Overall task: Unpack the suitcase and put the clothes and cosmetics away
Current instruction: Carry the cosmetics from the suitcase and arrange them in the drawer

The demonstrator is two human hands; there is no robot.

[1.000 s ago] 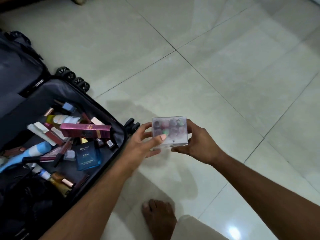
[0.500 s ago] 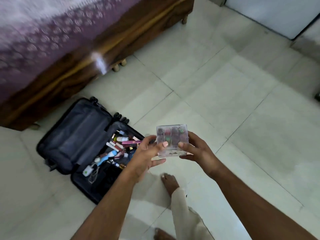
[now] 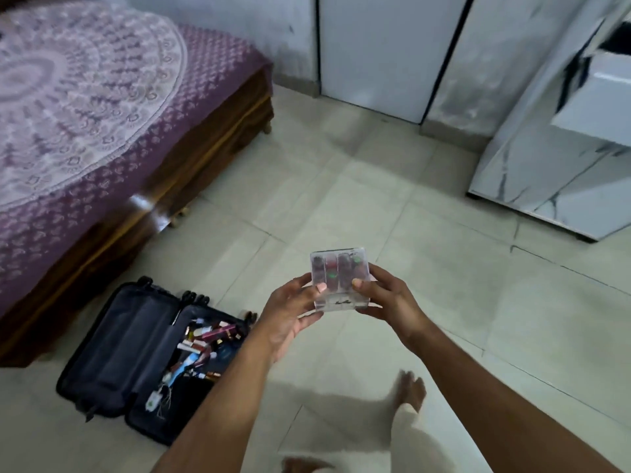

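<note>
While the left hand (image 3: 293,314) grips the clear box (image 3: 339,279), the right hand (image 3: 387,300) pinches it too.

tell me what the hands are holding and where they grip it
Both hands hold a small clear plastic box of small cosmetics: the left hand pinches its left edge, the right hand its right edge, thumbs on top.

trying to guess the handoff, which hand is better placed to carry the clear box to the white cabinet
Right hand: it grips the clear box on the side toward the white cabinet; left hand is on the suitcase side.
</note>
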